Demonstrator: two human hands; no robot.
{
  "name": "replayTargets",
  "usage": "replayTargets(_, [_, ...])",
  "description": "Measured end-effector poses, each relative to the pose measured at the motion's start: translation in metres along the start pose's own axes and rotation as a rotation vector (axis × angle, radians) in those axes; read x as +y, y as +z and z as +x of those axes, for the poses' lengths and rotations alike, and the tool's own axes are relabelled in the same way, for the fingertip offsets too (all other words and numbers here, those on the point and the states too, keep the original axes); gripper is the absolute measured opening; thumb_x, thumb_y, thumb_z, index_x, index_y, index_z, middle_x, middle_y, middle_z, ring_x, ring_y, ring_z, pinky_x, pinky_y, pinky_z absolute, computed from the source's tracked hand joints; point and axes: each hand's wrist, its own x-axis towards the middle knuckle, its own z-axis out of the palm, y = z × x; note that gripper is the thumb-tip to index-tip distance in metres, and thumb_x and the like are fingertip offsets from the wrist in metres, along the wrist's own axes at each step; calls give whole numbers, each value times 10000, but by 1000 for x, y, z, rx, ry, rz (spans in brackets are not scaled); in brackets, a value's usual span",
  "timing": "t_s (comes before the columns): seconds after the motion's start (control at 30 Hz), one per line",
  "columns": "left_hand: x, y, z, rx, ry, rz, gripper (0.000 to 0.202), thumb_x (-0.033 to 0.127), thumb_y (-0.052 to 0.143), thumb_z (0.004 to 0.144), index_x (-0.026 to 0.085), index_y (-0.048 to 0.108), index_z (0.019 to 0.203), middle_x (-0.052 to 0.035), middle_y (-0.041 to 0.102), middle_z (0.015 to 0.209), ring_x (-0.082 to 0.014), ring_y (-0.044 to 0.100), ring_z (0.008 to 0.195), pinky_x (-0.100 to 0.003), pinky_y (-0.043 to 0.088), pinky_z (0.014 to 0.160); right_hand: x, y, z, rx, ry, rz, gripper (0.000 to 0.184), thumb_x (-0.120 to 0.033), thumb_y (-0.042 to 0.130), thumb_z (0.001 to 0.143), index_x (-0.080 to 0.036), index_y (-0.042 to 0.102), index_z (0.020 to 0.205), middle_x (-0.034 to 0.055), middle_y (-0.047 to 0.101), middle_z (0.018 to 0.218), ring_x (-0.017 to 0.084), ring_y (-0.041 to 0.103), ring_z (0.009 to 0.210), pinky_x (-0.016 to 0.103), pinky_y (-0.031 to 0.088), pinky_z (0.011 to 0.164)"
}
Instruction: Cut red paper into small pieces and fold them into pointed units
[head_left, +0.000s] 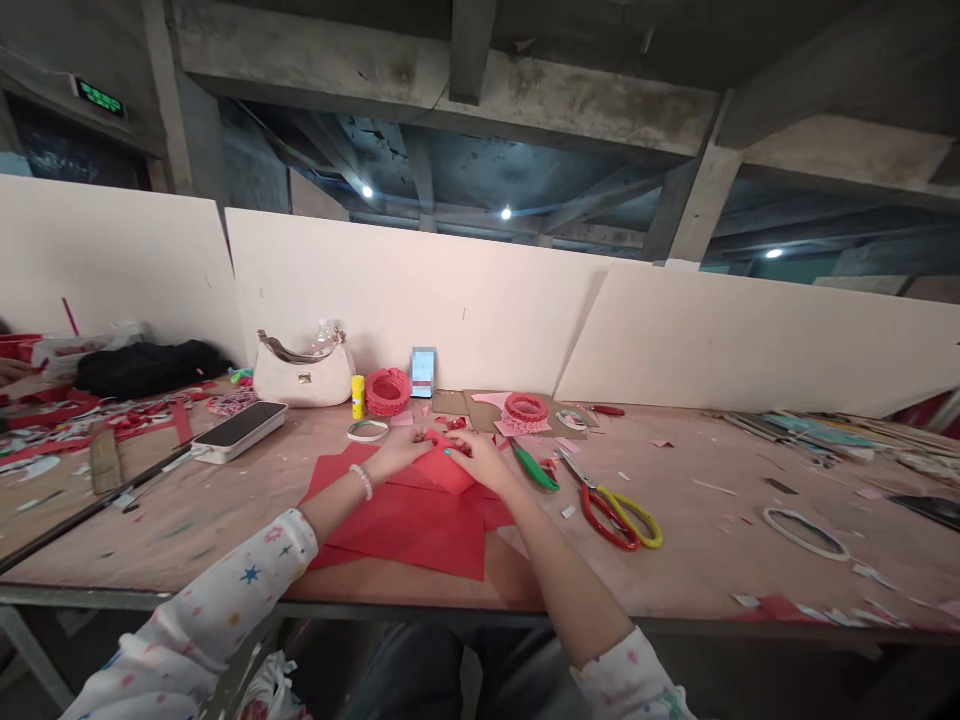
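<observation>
Both of my hands pinch a folded piece of red paper [448, 472] above the middle of the table. My left hand [403, 450], with a beaded bracelet at the wrist, grips its upper left edge. On the upper right side, the fingers of my right hand [480, 460] are closed on the same paper. Several larger red paper sheets [420, 530] lie beneath, overlapping. Right of my right hand rest a green-handled tool [536, 467] and scissors [611, 512] with one red and one yellow handle. The fingertips are partly hidden by the paper.
At the back stand a white handbag [304, 380], a yellow glue stick [358, 397], a red paper ring stack [388, 391], an upright phone [423, 373] and another red ring stack [526, 408]. A power bank-like white device [240, 432] lies left; a white ring [806, 534] lies right.
</observation>
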Motion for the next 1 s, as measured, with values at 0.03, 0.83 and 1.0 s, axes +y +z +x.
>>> replayTargets(0.03, [3,0,2,-28,19,46,210,327,455,715,133,508,654,26,427,564,-97,371,518,-208,281,482,1,-3,-2,7,-1,-27,284,-273,472,746,-219,556,1012,28,616,923,155,549,805,274,413,700])
replayTargets(0.83, [-50,31,-6,150,112,203,139,301,406,762,163,394,745,22,430,647,-111,393,587,-228,326,578,16,7,-9,-39,-28,-155,160,-209,434,755,-184,592,754,8,622,732,120,528,656,216,364,586])
replayTargets(1.0, [-45,32,-9,123,69,116,191,347,447,742,157,441,761,6,479,703,-127,436,664,-236,349,626,18,9,-7,-40,-19,-84,177,-187,425,739,-153,583,665,13,616,676,112,517,607,214,360,565])
